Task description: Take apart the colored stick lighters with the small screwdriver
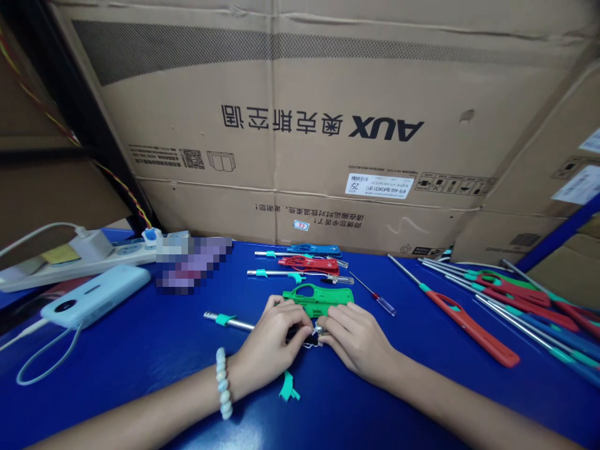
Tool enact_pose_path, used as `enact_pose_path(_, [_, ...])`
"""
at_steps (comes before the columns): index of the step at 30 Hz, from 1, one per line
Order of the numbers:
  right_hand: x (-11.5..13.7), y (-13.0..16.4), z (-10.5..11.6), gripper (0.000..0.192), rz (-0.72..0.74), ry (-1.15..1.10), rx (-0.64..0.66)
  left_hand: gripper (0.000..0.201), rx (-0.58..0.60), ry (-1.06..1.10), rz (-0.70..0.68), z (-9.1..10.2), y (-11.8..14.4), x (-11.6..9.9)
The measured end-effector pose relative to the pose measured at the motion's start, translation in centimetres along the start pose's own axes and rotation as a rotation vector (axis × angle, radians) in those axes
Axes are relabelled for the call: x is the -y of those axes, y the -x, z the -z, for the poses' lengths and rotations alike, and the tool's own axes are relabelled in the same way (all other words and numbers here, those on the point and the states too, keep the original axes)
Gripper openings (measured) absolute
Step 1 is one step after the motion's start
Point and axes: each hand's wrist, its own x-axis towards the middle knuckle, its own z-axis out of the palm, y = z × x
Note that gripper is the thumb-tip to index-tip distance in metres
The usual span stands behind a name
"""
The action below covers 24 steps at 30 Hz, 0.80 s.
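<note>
My left hand (276, 334), with a beaded bracelet (224, 384) at the wrist, is closed in a pinch at a thin white wire (315, 327) and a small black part (310, 340). Facing it, my right hand (359, 337) has its fingers closed round a small part with a metal end (320, 329), mostly hidden. Just beyond both hands lies a green lighter casing half (330, 301). A metal lighter tube (239, 323) with a teal collar runs under my left hand. Nearer to me rests a loose teal trigger piece (288, 387).
Behind lie red lighter parts (312, 265), blue lighter parts (319, 250) and a screwdriver (382, 301). Long stick lighters (473, 325) spread at the right. A light-blue power bank (96, 297) and power strip (126, 250) stand left. A cardboard box (300, 81) walls the back.
</note>
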Motion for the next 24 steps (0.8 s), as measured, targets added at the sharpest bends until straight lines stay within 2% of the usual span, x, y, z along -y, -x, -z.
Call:
enact_pose_path(17, [0.1,0.0,-0.1,0.023,0.048,0.012,-0.003,0.018,-0.006,-0.089,-0.094,0.1,0.1,-0.1])
enact_pose_path(21, [0.1,0.0,0.0,0.022,0.012,0.017,0.016,0.019,0.021,-0.068,-0.062,0.4,0.0,-0.1])
enact_pose_path(24, [0.1,0.0,0.2,0.024,-0.061,0.026,0.022,0.010,0.025,-0.067,-0.059,0.9,-0.3,0.1])
